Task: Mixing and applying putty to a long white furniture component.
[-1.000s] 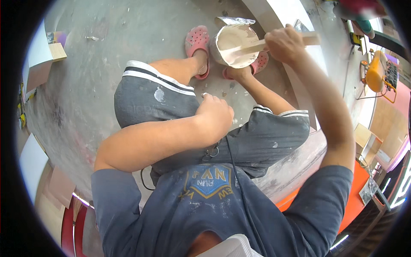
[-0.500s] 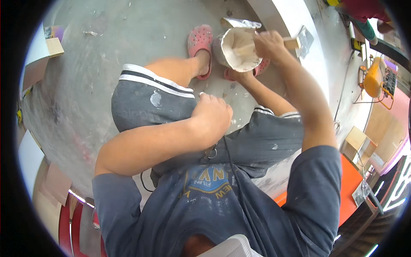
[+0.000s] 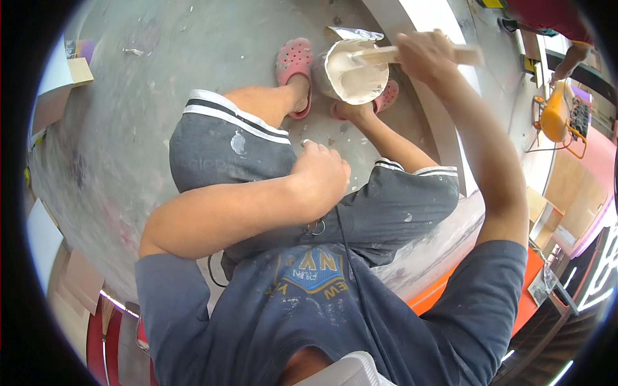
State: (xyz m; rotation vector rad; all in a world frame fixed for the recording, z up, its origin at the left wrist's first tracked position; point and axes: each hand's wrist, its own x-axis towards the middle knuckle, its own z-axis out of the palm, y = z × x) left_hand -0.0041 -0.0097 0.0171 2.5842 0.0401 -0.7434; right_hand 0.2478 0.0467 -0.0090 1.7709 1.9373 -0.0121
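My right hand (image 3: 423,56) grips a flat wooden stick (image 3: 380,55) whose lower end dips into a round bucket (image 3: 353,71) of whitish paste. The bucket stands on the concrete floor between my two feet in pink clogs (image 3: 293,66). My left hand (image 3: 320,177) is closed into a fist and rests on my lap over grey shorts (image 3: 219,148), holding nothing that I can see. I sit bent forward in a blue shirt.
The grey concrete floor (image 3: 141,96) is spattered with white. A white ledge (image 3: 438,26) runs behind the bucket. An orange tool (image 3: 555,116) lies at the right. Flat boards (image 3: 61,83) lie at the left, and another person's arm (image 3: 566,61) shows top right.
My right hand has swung the stick round inside the bucket, leftward then back right. The view has shifted slightly. My left fist stays on my lap.
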